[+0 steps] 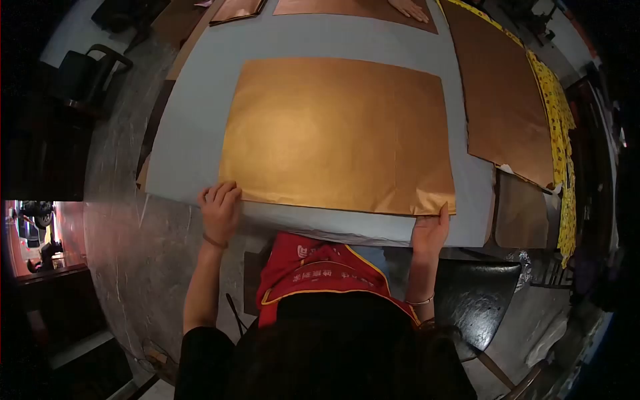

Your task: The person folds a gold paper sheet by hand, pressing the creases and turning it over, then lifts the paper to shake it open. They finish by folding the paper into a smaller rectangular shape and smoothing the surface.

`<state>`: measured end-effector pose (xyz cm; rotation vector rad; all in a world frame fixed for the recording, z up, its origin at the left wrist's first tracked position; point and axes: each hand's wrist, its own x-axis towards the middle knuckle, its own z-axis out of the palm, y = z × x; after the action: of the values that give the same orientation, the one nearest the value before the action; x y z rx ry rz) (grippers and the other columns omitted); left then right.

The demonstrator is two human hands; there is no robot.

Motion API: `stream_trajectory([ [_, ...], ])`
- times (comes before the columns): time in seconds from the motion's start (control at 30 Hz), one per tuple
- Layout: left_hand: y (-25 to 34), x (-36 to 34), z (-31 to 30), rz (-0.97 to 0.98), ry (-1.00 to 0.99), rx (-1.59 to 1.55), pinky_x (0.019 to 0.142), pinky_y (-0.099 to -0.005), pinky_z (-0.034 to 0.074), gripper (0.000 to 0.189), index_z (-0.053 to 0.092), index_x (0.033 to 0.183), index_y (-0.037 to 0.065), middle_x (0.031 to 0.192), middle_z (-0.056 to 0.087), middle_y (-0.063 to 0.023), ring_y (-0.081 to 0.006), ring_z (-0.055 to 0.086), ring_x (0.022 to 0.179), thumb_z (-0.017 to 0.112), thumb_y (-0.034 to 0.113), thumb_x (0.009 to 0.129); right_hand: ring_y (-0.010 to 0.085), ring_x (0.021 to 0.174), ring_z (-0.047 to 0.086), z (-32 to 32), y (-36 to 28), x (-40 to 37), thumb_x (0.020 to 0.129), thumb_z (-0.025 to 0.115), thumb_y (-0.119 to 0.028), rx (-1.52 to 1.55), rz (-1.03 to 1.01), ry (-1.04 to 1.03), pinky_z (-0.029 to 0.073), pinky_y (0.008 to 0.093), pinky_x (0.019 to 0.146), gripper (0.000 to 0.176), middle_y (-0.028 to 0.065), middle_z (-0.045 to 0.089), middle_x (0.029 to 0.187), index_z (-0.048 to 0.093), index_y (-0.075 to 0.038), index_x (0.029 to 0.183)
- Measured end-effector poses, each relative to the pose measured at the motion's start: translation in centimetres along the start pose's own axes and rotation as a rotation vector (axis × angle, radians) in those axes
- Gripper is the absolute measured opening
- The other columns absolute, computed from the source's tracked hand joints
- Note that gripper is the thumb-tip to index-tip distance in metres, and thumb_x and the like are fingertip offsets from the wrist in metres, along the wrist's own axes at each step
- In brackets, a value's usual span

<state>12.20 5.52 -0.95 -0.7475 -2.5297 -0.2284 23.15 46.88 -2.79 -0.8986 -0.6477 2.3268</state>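
Note:
A large sheet of gold-coloured paper (333, 133) lies on the grey-covered table (190, 133), its near edge close to the table's front. At the sheet's near left corner, my left hand (221, 205) has its fingers curled over the edge. My right hand (432, 227) grips the near right corner from below, with the thumb on top. The paper is creased and slightly lifted there. A second gold-brown sheet (353, 8) lies at the far side, where another person's hand (410, 9) rests flat on it.
Brown sheets (507, 100) lie along the table's right side, next to a yellow patterned cloth (567, 167). A folded brown stack (237, 11) sits at the far left. A black chair (477, 293) stands close at my right, and another chair (87, 77) at the left.

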Motion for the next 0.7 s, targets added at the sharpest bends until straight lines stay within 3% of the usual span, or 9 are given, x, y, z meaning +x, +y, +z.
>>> stream_trajectory([
  [0.1,2.0,1.3,-1.5,-0.036,-0.024,-0.011,0.092,-0.0397,0.037,0.018,0.063,0.098,0.009,0.108,0.062,-0.006,-0.0235,0.056,0.103,0.059,0.007,0.08,0.0242,0.115,0.052,0.0,0.2,0.2,0.098,0.043,-0.023,0.035,-0.009,0.008,0.044,0.0384,0.098,0.036,0.0103,0.053,0.127,0.045,-0.002,0.127],
  [0.17,4.6,3.3,-0.5,-0.17,0.035,-0.098,0.093,-0.0413,0.036,0.021,0.063,0.103,0.006,0.112,0.061,-0.0089,-0.0264,0.054,0.108,0.055,0.011,0.085,0.024,0.115,0.052,-0.5,0.3,0.5,0.098,0.044,-0.023,0.009,-0.012,-0.024,0.044,0.0381,0.098,0.036,0.0105,0.053,0.127,0.045,-0.002,0.128],
  [0.3,10.3,10.6,4.8,-0.047,0.039,-0.424,0.1,-0.0461,0.034,0.038,0.052,0.122,0.002,0.129,0.049,-0.0164,-0.0332,0.045,0.12,0.052,0.02,0.089,0.0212,0.116,0.049,0.7,0.0,0.3,0.098,0.044,-0.026,-0.025,0.002,-0.026,0.041,0.0351,0.1,0.04,0.0096,0.05,0.129,0.041,-0.003,0.131],
  [0.5,13.7,15.8,11.1,-0.024,-0.133,-0.258,0.108,-0.047,0.024,0.06,0.036,0.137,0.003,0.144,0.033,-0.0143,-0.0309,0.028,0.133,0.048,0.038,0.091,0.0217,0.119,0.047,1.8,-0.7,-0.4,0.099,0.044,-0.029,-0.032,-0.001,-0.063,0.039,0.0356,0.102,0.042,0.0094,0.046,0.132,0.04,-0.004,0.133],
  [0.57,14.1,15.9,12.1,-0.053,-0.302,-0.156,0.111,-0.0472,0.018,0.065,0.033,0.14,0.004,0.147,0.028,-0.0133,-0.0291,0.023,0.137,0.041,0.048,0.092,0.0223,0.121,0.045,2.9,-1.2,-1.3,0.099,0.043,-0.031,-0.114,-0.095,-0.072,0.038,0.0364,0.102,0.045,0.0098,0.044,0.134,0.038,-0.004,0.134],
  [0.7,15.7,15.4,12.8,-0.079,-0.238,-0.206,0.11,-0.0496,0.016,0.069,0.035,0.138,0.002,0.146,0.031,-0.0153,-0.0312,0.024,0.136,0.045,0.051,0.09,0.0214,0.119,0.045,3.8,-2.4,-1.7,0.099,0.042,-0.029,-0.206,-0.312,-0.1,0.037,0.0367,0.101,0.043,0.0095,0.045,0.132,0.039,-0.003,0.133],
])
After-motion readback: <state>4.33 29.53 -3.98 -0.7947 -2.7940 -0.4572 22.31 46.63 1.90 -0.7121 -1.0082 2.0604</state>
